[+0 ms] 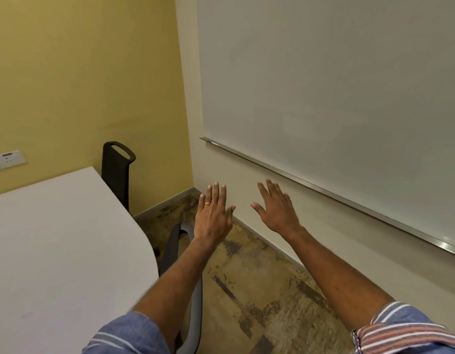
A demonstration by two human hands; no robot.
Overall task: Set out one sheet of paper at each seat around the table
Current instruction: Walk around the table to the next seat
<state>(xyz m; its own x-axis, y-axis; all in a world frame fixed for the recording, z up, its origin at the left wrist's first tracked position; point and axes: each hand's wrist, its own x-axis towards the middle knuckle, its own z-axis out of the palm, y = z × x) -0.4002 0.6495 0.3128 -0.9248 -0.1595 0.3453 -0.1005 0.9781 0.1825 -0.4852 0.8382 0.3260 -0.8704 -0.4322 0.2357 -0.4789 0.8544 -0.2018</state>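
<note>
My left hand (214,215) and my right hand (277,207) are stretched out in front of me, palms down, fingers spread, holding nothing. Both hover over the floor to the right of the white table (55,238). A gold ring sits on a finger of the left hand. No sheet of paper is in view. A black chair (117,172) stands at the table's far corner. A grey chair (188,277) is tucked against the table's right edge, partly hidden by my left forearm.
A large whiteboard (336,98) with a metal tray (323,190) fills the right wall; a marker (212,142) lies on the tray's left end. The yellow wall at left carries a socket plate (10,158). Patterned carpet (259,290) runs between table and wall.
</note>
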